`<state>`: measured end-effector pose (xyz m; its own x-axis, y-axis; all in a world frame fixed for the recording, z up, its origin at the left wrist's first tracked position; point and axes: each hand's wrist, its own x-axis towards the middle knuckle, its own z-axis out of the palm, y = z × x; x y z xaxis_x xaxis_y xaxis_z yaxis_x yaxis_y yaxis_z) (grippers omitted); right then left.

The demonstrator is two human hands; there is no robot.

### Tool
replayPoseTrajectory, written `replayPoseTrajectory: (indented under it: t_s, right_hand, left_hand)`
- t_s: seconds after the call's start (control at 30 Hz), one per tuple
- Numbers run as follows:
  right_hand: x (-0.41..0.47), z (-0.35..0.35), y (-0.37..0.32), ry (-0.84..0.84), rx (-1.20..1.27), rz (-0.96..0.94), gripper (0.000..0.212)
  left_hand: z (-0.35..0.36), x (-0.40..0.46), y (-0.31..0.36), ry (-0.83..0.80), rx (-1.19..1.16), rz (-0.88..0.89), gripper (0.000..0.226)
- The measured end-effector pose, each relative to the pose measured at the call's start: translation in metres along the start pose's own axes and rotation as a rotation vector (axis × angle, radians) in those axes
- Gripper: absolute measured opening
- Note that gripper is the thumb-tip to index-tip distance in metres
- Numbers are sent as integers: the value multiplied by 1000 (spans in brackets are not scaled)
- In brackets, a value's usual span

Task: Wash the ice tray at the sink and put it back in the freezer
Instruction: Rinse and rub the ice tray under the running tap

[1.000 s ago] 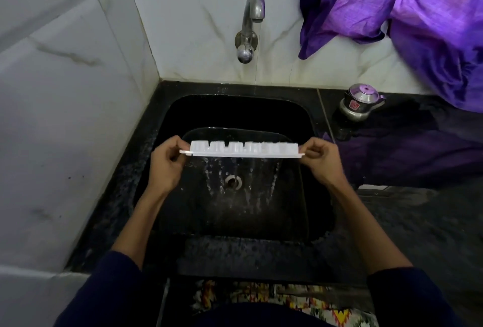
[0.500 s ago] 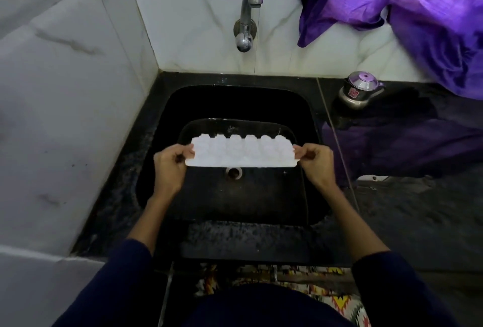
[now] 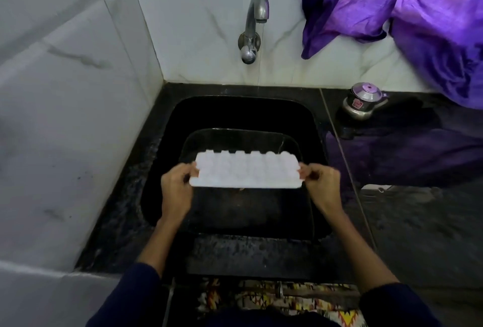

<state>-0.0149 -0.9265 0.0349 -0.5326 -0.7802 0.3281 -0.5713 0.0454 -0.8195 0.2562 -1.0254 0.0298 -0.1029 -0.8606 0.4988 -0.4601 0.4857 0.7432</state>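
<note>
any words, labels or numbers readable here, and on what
No text can be read.
Small steel pot on the counter: a red label on its side, too small and blurred to read.
Ice tray, tap, purple cloth: no writing shows.

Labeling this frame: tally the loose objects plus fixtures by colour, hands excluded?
White: 1, the ice tray, held over the sink by both hands
Black: 1, the sink
Silver: 2, the tap and the small lidded pot on the counter
Purple: 1, the cloth
Total: 5
</note>
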Motion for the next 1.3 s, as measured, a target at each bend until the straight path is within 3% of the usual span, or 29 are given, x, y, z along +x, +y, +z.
replayPoseTrajectory:
  t_s: [0.07,0.2,0.27,0.33,0.43,0.5,0.7,0.8,0.93,1.0,1.07,1.17,1.23,1.3]
  right_hand:
    - [-2,-2,-2,2,8,-5,35]
    - [33,-25,-36,193,182,-234,25]
    - [43,-27,-41,249,196,-267,19]
    - [37,-18,-30,236,114,-192,20]
    - [2,6,1,36,-27,57,33]
    - [-14,12,13,-28,-59,122,34]
    - [20,-9,-23,202,107,-69,20]
    - [12,-4,-21,217,69,-52,16]
    - [-24,16,3,35,-68,195,26]
    - [-24,12,-2,83,-57,145,22]
    - [-8,1,-16,219,0,-8,14]
    - [14,-10,-29,317,138,-160,18]
    - [12,-5,-22,323,84,-115,23]
    - [-3,8,-10,214,-41,28,27]
  left_hand:
    - [-4,-1,1,45,-7,44,37]
    - [-26,37,23,321,-131,232,20]
    - [-25,45,28,362,-134,255,22]
    - [-15,34,18,279,-89,217,24]
    - [1,-2,-8,80,-11,14,34]
    - [3,-15,-17,43,-36,-69,37]
    - [-12,22,3,292,-144,190,26]
    - [-6,18,-6,228,-122,166,25]
    - [7,-14,-29,4,-46,-30,36]
    - [5,-14,-28,71,-86,-34,32]
    - [0,1,-20,222,-163,72,25]
    - [0,20,-14,300,-228,208,21]
    - [5,18,-17,237,-181,168,22]
    - [8,6,-26,106,-108,-8,25]
